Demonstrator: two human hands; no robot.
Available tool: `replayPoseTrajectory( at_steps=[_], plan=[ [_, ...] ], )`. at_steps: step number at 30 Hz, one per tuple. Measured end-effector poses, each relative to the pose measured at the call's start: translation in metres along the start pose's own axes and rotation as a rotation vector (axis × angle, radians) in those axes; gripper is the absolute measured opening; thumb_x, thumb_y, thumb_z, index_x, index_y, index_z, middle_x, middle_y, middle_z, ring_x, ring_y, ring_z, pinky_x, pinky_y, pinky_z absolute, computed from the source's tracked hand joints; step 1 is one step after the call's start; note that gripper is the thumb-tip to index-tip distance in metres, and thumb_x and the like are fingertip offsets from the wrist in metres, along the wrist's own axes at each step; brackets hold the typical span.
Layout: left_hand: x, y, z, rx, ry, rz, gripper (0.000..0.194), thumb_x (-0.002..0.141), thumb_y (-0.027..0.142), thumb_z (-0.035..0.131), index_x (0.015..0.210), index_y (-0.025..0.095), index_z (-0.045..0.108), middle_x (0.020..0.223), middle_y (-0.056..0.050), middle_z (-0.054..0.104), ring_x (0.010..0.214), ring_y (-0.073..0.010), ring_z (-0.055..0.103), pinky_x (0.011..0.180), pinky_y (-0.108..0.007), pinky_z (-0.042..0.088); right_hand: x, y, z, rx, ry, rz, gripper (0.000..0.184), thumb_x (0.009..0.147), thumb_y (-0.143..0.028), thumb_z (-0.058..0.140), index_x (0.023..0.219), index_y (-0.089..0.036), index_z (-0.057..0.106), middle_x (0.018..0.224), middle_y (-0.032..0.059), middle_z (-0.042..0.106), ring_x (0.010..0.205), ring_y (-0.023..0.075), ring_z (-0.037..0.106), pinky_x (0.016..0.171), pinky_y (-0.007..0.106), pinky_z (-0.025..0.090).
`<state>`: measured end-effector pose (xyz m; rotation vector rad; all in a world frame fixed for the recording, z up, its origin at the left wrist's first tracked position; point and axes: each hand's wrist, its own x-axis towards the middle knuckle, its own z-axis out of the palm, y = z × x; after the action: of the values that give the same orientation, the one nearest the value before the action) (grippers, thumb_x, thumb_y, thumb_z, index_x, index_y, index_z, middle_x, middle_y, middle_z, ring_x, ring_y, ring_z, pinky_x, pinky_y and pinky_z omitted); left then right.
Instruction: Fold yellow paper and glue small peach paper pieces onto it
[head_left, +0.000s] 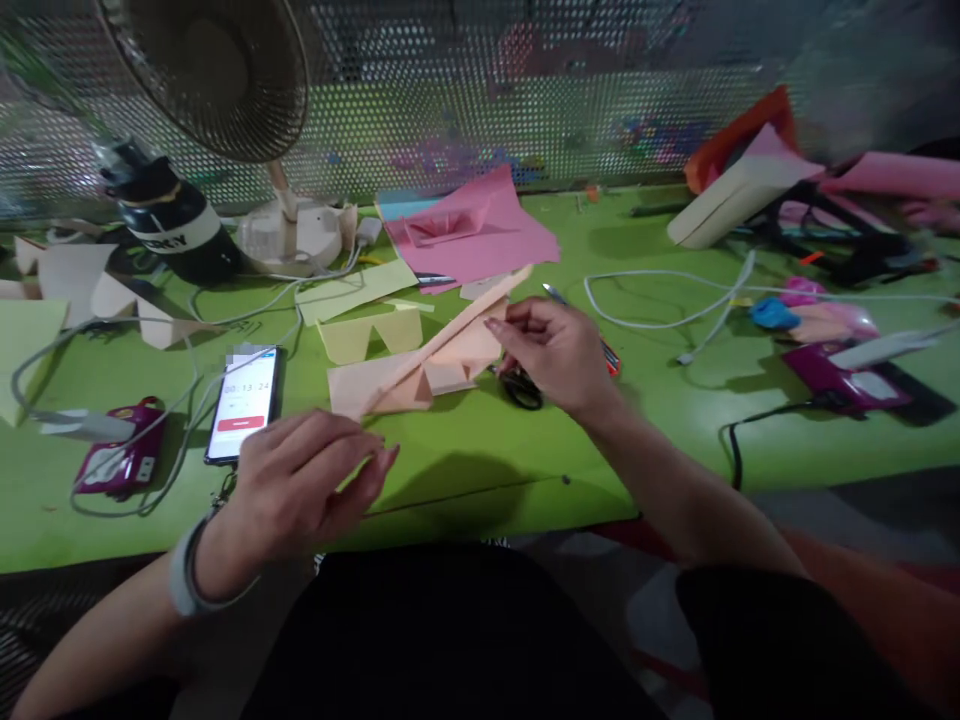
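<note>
A long, narrow peach paper strip (450,327), folded or rolled, slants across other peach paper pieces (352,388) in the middle. My right hand (551,350) is closed in a pinch at the peach paper's right side, below the strip's upper end. Near the strip's lower end, my left hand (304,475) hovers over the table front with fingers curled together; whatever they hold, if anything, cannot be made out. Scissors with black handles (521,390) lie partly under my right hand. Behind the strip is a yellow paper piece with cut notches (373,333).
A phone (241,405) with a running timer lies left on the green table (465,490). A fan (289,235), a dark bottle (176,220) and pink paper (480,230) stand or lie behind. White cables (652,275) and purple boxes (847,375) flank the sides.
</note>
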<state>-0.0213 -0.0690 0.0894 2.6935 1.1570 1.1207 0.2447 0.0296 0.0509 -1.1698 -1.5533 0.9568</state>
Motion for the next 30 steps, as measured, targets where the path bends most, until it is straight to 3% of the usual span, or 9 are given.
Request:
replayPoseTrajectory(
  at_steps=[2,4,5,6,8,12,18,26,30],
  plan=[
    [0.003,0.007,0.006,-0.321,-0.162,-0.246,0.009,0.09,0.021,0.062,0.089,0.017,0.069,0.074,-0.003,0.071,0.063,-0.0127,0.065,0.056,-0.023,0.048,0.003,-0.004,0.007,0.147,0.045,0.043,0.032,0.076,-0.046,0.075,0.085,-0.02,0.059,0.067,-0.0027,0.064,0.048,0.0115,0.062,0.045,0.024,0.05],
    [0.009,0.005,0.02,-0.778,-0.351,-0.608,0.026,0.095,0.036,0.055,0.102,0.015,0.069,0.089,-0.008,0.074,0.075,-0.0168,0.07,0.061,-0.025,0.054,0.004,-0.007,0.018,0.266,0.045,0.093,0.035,0.073,-0.046,0.078,0.087,-0.021,0.058,0.067,-0.0034,0.065,0.05,0.0126,0.064,0.049,0.025,0.055],
    [0.012,0.001,0.029,-1.004,-0.354,-0.786,0.034,0.095,0.043,0.054,0.11,0.015,0.066,0.102,-0.012,0.074,0.087,-0.0203,0.071,0.068,-0.029,0.057,0.003,-0.008,0.024,0.313,0.037,0.117,0.036,0.072,-0.045,0.078,0.089,-0.021,0.057,0.068,-0.0035,0.066,0.051,0.0129,0.065,0.052,0.027,0.057],
    [0.015,-0.004,0.038,-1.172,-0.263,-0.94,0.04,0.093,0.048,0.054,0.115,0.016,0.063,0.111,-0.013,0.071,0.098,-0.0223,0.07,0.077,-0.032,0.058,0.001,-0.008,0.03,0.353,0.027,0.142,0.037,0.072,-0.044,0.079,0.09,-0.021,0.057,0.069,-0.0034,0.067,0.053,0.0132,0.066,0.055,0.028,0.058],
    [0.019,-0.018,0.052,-1.43,-0.076,-1.084,0.04,0.088,0.053,0.061,0.107,0.017,0.064,0.11,-0.011,0.071,0.103,-0.0225,0.068,0.086,-0.035,0.057,-0.004,-0.009,0.042,0.413,-0.027,0.191,0.039,0.07,-0.041,0.081,0.092,-0.021,0.057,0.074,-0.0021,0.069,0.057,0.0139,0.068,0.06,0.03,0.06],
    [0.018,-0.04,0.06,-1.415,0.18,-1.164,0.032,0.076,0.042,0.078,0.078,0.015,0.061,0.072,0.003,0.063,0.073,-0.011,0.067,0.076,-0.027,0.058,-0.01,-0.009,0.059,0.466,-0.155,0.275,0.041,0.067,-0.041,0.082,0.092,-0.019,0.057,0.075,-0.0013,0.069,0.056,0.0137,0.067,0.054,0.028,0.058],
    [0.009,-0.051,0.046,-1.266,-0.042,-1.198,0.038,0.073,0.046,0.079,0.073,0.015,0.056,0.069,0.001,0.061,0.068,-0.0138,0.07,0.053,-0.018,0.051,-0.001,-0.01,0.065,0.347,-0.303,0.23,0.033,0.075,-0.038,0.075,0.096,-0.017,0.06,0.059,-0.0053,0.063,0.036,0.0056,0.047,0.033,0.018,0.038],
    [0.007,-0.065,0.035,-1.124,0.169,-1.131,0.035,0.073,0.045,0.078,0.09,0.016,0.066,0.077,0.001,0.066,0.064,-0.0095,0.068,0.047,-0.014,0.043,0.002,-0.005,0.082,0.463,-0.286,0.321,0.028,0.077,-0.033,0.068,0.099,-0.02,0.056,0.062,-0.0044,0.067,0.046,0.0108,0.061,0.046,0.022,0.049],
    [0.002,-0.072,0.035,-1.07,0.125,-1.102,0.036,0.075,0.048,0.076,0.086,0.016,0.063,0.068,0.003,0.062,0.054,-0.0084,0.065,0.041,-0.014,0.037,-0.003,-0.003,0.088,0.489,-0.342,0.321,0.034,0.076,-0.037,0.07,0.101,-0.019,0.055,0.065,-0.0039,0.068,0.047,0.0108,0.061,0.048,0.023,0.049]
  ],
)
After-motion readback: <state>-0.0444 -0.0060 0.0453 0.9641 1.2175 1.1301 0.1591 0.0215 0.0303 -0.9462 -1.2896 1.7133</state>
